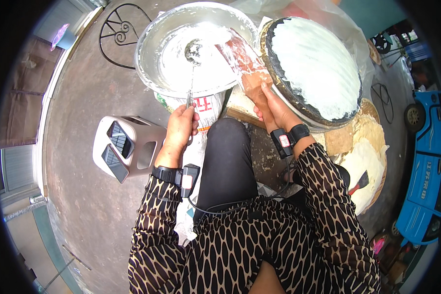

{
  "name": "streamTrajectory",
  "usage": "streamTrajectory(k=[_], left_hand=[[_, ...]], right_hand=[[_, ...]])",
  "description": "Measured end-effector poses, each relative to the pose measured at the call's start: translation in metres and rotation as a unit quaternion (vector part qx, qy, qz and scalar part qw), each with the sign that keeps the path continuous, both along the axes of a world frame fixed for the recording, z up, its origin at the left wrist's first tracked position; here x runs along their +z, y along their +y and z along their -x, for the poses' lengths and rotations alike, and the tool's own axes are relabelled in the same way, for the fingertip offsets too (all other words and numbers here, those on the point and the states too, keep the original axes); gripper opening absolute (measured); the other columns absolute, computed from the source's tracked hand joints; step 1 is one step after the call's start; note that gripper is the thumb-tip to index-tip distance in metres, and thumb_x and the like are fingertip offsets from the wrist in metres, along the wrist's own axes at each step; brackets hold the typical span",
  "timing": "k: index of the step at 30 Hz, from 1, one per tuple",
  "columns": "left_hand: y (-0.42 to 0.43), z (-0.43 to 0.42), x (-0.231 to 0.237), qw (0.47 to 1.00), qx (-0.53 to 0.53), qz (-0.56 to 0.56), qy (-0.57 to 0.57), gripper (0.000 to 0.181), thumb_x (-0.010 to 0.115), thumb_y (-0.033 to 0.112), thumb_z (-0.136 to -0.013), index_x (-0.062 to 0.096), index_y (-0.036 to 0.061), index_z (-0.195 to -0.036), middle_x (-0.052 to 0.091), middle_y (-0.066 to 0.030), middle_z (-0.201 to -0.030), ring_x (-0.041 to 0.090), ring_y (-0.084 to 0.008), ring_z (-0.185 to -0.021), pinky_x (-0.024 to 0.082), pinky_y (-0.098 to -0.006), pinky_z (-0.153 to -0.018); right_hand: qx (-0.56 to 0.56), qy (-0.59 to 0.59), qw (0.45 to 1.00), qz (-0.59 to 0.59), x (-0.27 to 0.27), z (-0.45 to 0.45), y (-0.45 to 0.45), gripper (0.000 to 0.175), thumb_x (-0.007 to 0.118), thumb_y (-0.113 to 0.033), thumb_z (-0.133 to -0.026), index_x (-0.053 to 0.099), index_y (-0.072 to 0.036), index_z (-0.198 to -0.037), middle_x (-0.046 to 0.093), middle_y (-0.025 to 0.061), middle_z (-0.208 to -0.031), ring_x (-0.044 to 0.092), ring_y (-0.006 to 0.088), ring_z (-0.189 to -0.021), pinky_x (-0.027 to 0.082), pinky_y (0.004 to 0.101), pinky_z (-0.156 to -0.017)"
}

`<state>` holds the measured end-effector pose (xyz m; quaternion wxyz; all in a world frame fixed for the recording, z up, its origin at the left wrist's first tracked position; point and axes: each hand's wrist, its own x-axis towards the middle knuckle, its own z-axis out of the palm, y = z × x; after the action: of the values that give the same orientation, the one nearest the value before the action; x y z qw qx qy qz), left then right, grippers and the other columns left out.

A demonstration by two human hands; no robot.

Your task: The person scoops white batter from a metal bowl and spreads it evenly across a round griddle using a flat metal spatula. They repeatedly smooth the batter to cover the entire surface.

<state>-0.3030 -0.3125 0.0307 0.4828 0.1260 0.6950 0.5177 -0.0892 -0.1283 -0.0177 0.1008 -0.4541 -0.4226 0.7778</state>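
My left hand (182, 123) grips the handle of a metal ladle (193, 53), whose bowl end is inside a wide metal basin (146, 71). White batter or paste (174, 49) coats the basin's inside, brightly lit. My right hand (279, 108) is closed around the handle of a flat brown paddle (255, 79). White smears cover the paddle's blade, which reaches over the basin's right rim. Just right of that hand is a round, dark-edged griddle (277, 79), its top spread with a white layer (312, 66).
A pale plastic stool (139, 141) bearing two phones (115, 163) stands at left. Thin pale sheets (364, 165) are piled on a woven tray at right, a red-handled scraper (359, 182) on top. A black wrought-metal piece (119, 35) is beside the basin; a blue vehicle (420, 161) is farther right.
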Motion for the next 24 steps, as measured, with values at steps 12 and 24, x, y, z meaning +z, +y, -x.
streamTrajectory(k=[12, 24], left_hand=[[-0.012, 0.002, -0.007, 0.998, -0.059, 0.011, -0.011, 0.022, 0.047, 0.02, -0.102, 0.056, 0.003, -0.113, 0.051, 0.0017, -0.073, 0.041, -0.0063, -0.052, 0.035, -0.0219, -0.045], [-0.015, 0.006, -0.043, 0.865, -0.171, 0.091, 0.463, 0.032, 0.049, 0.02, -0.094, 0.062, -0.0062, -0.109, 0.066, -0.0331, -0.094, 0.064, -0.0484, -0.095, 0.05, -0.0533, -0.088]], right_hand=[[0.013, -0.026, 0.997, -0.065, 0.006, 0.018, -0.005, 0.059, 0.047, -0.061, -0.099, 0.059, -0.003, -0.099, 0.059, 0.0058, -0.07, 0.054, 0.0133, -0.054, 0.046, 0.0265, -0.05], [-0.004, 0.011, 1.0, -0.023, 0.037, -0.006, -0.013, 0.061, 0.042, -0.063, -0.1, 0.059, -0.004, -0.107, 0.057, 0.004, -0.07, 0.052, 0.0115, -0.055, 0.044, 0.0247, -0.051]])
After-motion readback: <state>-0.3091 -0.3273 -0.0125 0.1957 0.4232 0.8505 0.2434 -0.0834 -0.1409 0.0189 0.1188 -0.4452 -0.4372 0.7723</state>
